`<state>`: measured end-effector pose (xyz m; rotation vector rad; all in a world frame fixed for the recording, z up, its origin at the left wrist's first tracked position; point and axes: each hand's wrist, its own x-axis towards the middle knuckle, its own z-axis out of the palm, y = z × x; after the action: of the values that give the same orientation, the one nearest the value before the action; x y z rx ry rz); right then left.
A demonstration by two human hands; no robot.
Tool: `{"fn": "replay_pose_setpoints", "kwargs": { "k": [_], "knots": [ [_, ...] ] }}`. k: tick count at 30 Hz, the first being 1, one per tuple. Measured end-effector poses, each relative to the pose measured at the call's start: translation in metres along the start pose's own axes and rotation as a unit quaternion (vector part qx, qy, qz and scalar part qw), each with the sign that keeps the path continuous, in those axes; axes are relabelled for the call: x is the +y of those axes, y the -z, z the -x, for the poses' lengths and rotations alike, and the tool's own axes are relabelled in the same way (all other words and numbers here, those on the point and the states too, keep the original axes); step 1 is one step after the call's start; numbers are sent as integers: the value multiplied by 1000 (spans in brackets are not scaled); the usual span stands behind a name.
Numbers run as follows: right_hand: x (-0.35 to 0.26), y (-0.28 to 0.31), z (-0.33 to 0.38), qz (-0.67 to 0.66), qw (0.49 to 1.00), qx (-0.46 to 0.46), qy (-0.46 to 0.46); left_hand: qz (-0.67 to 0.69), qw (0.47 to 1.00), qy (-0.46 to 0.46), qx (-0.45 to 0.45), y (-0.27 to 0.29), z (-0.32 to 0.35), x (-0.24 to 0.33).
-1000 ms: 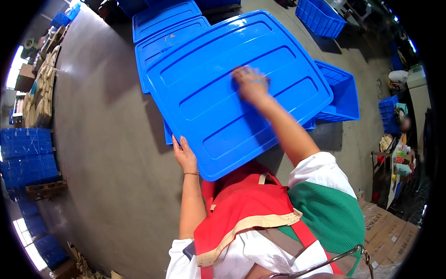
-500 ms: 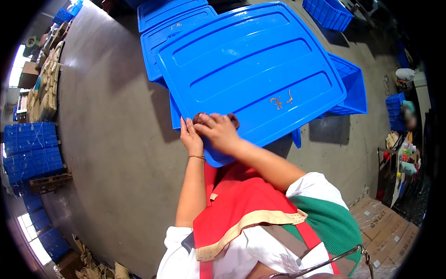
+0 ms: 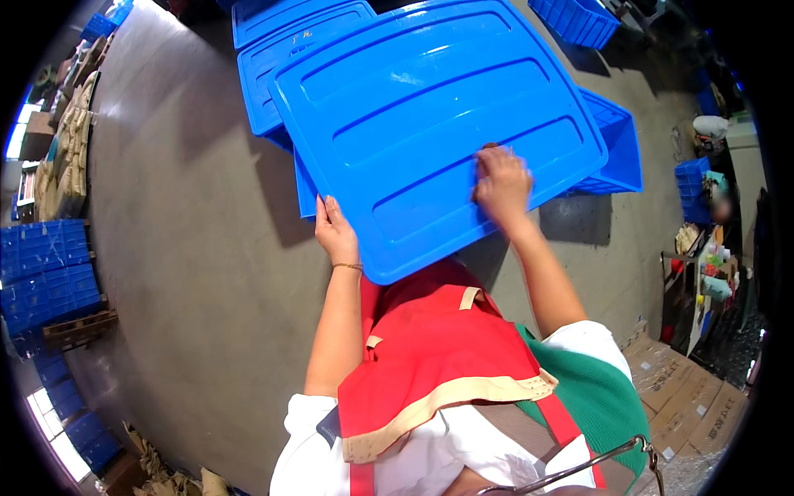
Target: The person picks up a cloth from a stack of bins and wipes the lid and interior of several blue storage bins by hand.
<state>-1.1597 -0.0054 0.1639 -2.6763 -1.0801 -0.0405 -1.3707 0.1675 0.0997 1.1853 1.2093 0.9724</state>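
1. Nearest the red apron (image 3: pixel 438 355), the left hand (image 3: pixel 335 231) gripped the blue plastic lid's (image 3: pixel 430 124) near corner.
2. Farther out, the right hand (image 3: pixel 500 182) pressed something small, unidentifiable, on the lid's top.
3. Beyond, the lid overhung blue crates (image 3: pixel 616 153); that one-corner grip risked tipping it.

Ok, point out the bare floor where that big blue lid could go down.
Bare grey concrete floor lies left of the large blue plastic lid, up to the stacked blue crates. A smaller patch sits right. Ahead is crowded with more blue lids.
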Motion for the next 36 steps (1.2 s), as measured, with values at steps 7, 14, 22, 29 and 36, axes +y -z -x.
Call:
{"fn": "replay_pose_setpoints", "kwargs": {
  "k": [7,14,22,29,36],
  "knots": [
    [-117,-30,47,-176,940,-5,292,-96,994,-54,2,-5,-3,-8],
    [-28,5,22,-160,890,-185,385,-12,999,-44,10,1,-1,-11],
    [141,41,-4,-99,971,34,214,-18,999,-32,6,7,-9,-18],
    [-75,-26,57,-274,784,-105,547,-44,998,-35,-2,-5,-10,-31],
    [30,-5,12,-292,783,-188,517,-133,990,-33,20,19,-18,-11]
  ]
}}
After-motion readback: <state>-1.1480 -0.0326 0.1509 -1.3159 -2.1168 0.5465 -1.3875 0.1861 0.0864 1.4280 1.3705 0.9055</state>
